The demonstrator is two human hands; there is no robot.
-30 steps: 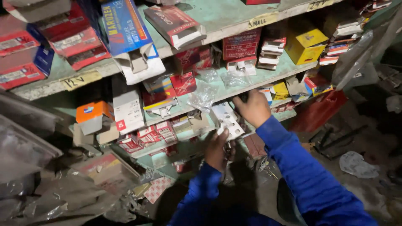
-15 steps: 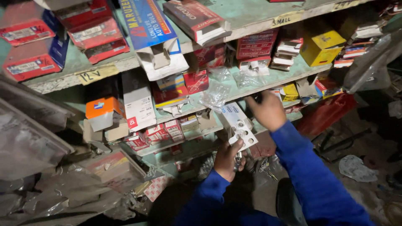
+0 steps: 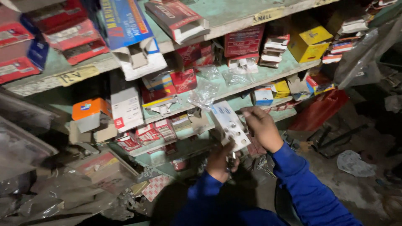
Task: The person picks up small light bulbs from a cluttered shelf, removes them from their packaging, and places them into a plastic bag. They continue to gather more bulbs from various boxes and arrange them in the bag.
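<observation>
My left hand (image 3: pixel 218 160) and my right hand (image 3: pixel 260 127) together hold a white blister card (image 3: pixel 229 124) with small round metal parts on it. The left hand grips the card's lower end from below. The right hand's fingers pinch its upper right edge. Both arms wear blue sleeves (image 3: pixel 307 189). The card is held in front of a green metal shelf (image 3: pixel 268 75) crowded with small boxes.
Red boxes (image 3: pixel 243 41), a yellow box (image 3: pixel 308 42), an orange and white box (image 3: pixel 88 114) and clear plastic bags (image 3: pixel 204 94) fill the shelves. A blue and white carton (image 3: pixel 127 31) overhangs the upper shelf. Crumpled plastic (image 3: pixel 37 196) lies at lower left. Dirty floor with scraps is at right.
The card has come down and away from the shelf, and both hands now hold it lower and nearer to me. The view has shifted slightly left and down.
</observation>
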